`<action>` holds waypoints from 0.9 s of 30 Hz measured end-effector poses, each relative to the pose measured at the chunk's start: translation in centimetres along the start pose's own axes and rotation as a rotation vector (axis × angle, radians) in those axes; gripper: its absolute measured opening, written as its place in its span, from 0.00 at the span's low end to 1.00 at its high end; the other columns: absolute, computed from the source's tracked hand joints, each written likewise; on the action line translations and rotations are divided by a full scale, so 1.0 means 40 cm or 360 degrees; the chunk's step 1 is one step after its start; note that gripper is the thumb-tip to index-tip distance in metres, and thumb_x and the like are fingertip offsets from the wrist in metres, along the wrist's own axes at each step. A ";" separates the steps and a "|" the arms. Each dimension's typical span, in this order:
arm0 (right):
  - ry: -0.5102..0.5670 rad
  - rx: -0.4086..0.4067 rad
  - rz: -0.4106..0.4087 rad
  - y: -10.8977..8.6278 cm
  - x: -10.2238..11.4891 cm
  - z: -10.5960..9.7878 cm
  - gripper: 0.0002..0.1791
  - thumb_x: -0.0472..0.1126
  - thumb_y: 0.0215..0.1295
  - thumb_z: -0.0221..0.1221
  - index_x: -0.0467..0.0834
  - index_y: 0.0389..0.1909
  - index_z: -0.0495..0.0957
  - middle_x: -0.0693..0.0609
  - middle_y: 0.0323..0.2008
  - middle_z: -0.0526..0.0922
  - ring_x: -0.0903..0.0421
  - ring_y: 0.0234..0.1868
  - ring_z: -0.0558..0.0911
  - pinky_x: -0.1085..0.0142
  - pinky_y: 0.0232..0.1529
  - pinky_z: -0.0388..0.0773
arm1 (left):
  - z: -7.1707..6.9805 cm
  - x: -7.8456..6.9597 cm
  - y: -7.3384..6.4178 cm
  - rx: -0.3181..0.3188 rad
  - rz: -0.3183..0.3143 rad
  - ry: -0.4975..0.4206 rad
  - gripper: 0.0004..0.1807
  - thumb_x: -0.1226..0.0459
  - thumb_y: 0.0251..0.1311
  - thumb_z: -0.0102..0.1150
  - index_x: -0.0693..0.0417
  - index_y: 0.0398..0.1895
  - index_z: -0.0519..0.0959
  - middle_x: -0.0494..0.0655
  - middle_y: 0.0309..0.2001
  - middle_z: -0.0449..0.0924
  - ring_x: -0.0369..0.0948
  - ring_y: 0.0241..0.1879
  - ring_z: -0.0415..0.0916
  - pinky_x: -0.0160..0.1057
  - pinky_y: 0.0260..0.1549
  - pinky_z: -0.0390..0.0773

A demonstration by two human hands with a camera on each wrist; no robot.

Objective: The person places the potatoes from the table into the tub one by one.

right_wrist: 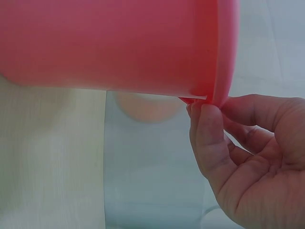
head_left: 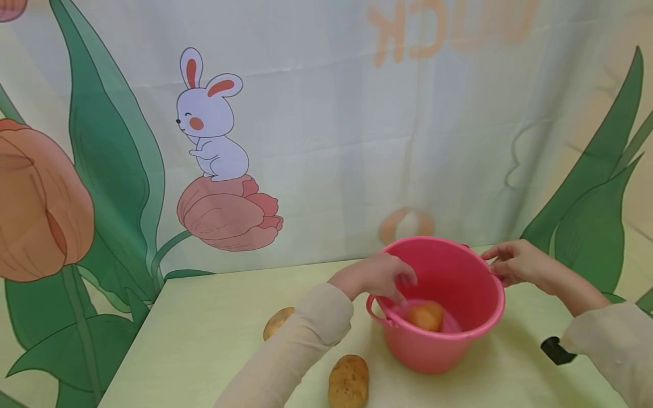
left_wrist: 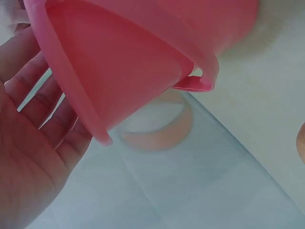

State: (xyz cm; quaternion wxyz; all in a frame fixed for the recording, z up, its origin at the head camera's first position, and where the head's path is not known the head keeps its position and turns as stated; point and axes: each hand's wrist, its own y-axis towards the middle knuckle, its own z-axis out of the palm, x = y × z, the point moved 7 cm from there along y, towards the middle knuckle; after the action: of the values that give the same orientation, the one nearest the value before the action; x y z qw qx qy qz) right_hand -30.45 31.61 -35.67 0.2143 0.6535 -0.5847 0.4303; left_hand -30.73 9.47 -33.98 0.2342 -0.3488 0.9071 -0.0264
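- One brown, speckled, oval potato (head_left: 348, 381) lies on the pale-green table (head_left: 199, 334), in front of the pink, round, plastic bucket (head_left: 428, 352) and to its left; being rounded, it could roll if brushed.
- A short black object (head_left: 558, 350), its kind unclear, shows right of the bucket; if loose, the beige right sleeve (head_left: 607, 340) might catch it.
- A smooth, tan potato (head_left: 278, 323) lies left of the bucket, partly hidden by the beige left sleeve (head_left: 291, 357); a swing of that forearm could knock it away.
- Inside the bucket, a rounded, orange-brown potato (head_left: 427, 315) rests at the bottom; tilting would probably send it rolling against the wall.
- The left hand (head_left: 378, 276) reaches over the bucket's left rim, fingers loosely bent, with hold of nothing visible; pulled out carelessly, it could snag the rim.
- The right hand (head_left: 519, 265) pinches the bucket's right rim between thumb and fingers; a slip or hard tug there could tip the bucket.
- Behind the bucket hangs a white, printed cloth backdrop (head_left: 326, 170); shoving the bucket backward might ruck it.
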 end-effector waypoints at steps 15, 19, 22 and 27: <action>-0.0003 0.0014 -0.0024 0.002 0.003 0.002 0.24 0.37 0.60 0.52 0.25 0.53 0.61 0.46 0.32 0.79 0.54 0.31 0.81 0.59 0.35 0.80 | -0.066 0.017 -0.041 -0.0147 0.0039 0.0021 0.23 0.58 0.44 0.66 0.46 0.48 0.75 0.38 0.44 0.76 0.36 0.44 0.72 0.25 0.32 0.74; 0.0002 0.0004 -0.0002 0.000 0.005 0.002 0.25 0.36 0.59 0.52 0.26 0.53 0.61 0.46 0.33 0.79 0.54 0.31 0.81 0.60 0.35 0.80 | -0.079 0.023 -0.051 -0.0174 0.0055 0.0022 0.24 0.58 0.45 0.65 0.48 0.49 0.75 0.39 0.45 0.77 0.37 0.45 0.72 0.25 0.34 0.74; -0.0003 0.0004 0.0001 -0.001 0.006 0.004 0.24 0.36 0.59 0.52 0.25 0.53 0.61 0.45 0.33 0.79 0.54 0.31 0.81 0.59 0.35 0.80 | -0.085 0.030 -0.059 -0.0186 0.0049 -0.0029 0.24 0.58 0.44 0.66 0.49 0.49 0.75 0.40 0.45 0.77 0.39 0.45 0.73 0.25 0.33 0.75; -0.0015 -0.0002 0.0014 -0.001 0.005 0.005 0.24 0.35 0.60 0.51 0.25 0.54 0.61 0.46 0.33 0.79 0.55 0.31 0.81 0.59 0.35 0.79 | -0.094 0.041 -0.075 -0.0207 0.0029 -0.0109 0.24 0.58 0.44 0.66 0.48 0.48 0.75 0.40 0.45 0.77 0.38 0.44 0.73 0.26 0.31 0.75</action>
State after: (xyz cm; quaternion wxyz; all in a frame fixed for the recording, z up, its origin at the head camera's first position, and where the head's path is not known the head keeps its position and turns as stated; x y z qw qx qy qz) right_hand -30.37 31.35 -35.60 0.2101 0.6527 -0.5889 0.4277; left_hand -31.59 5.71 -30.67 0.2421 -0.3556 0.9015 0.0466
